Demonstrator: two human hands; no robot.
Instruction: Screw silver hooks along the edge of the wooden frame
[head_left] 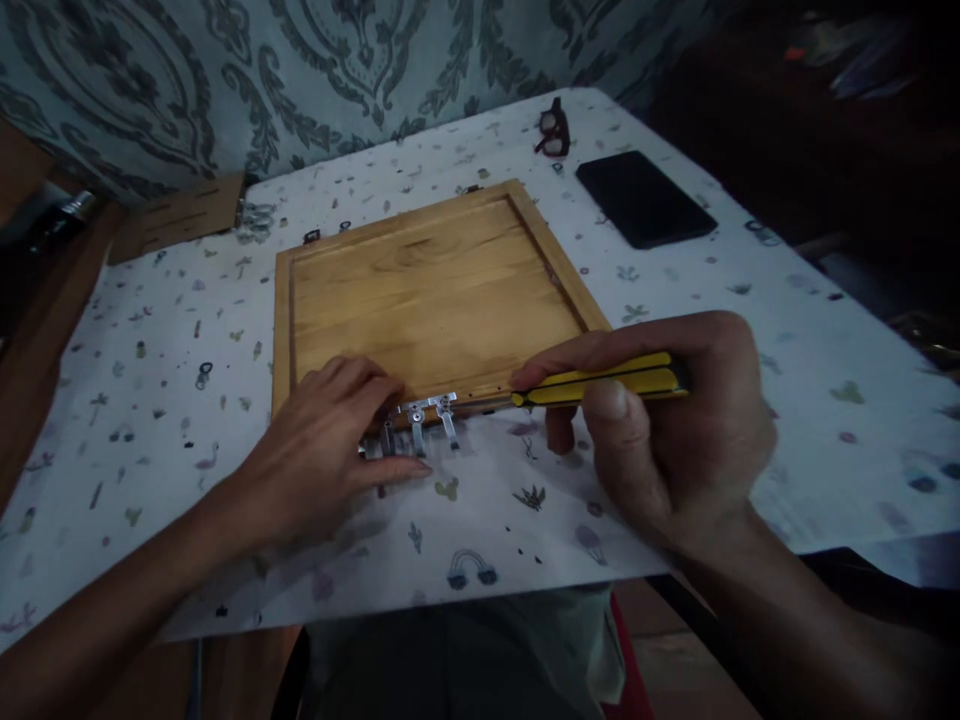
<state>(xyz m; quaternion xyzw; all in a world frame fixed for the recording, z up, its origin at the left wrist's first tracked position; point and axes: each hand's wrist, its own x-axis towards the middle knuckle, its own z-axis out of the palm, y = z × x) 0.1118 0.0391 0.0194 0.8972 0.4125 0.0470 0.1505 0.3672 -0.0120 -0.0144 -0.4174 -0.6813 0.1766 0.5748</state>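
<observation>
A wooden board with a raised frame (427,290) lies on the table in front of me. Along its near edge sits a metal strip with several small hooks (418,425). My left hand (330,440) is closed on the strip's left end, fingers over the board's edge and thumb below the hooks. My right hand (675,430) grips a yellow and black screwdriver (607,382) held nearly level. Its thin shaft runs left along the near edge towards the hooks; the tip's exact contact cannot be made out. Small dark holes dot the edge near the shaft.
A dark phone or tablet (645,198) and a pair of glasses (553,128) lie at the back right of the patterned tablecloth (750,420). Towards the back left are a piece of brown cardboard (187,215) and a cluster of small metal parts (256,221). A patterned wall stands behind.
</observation>
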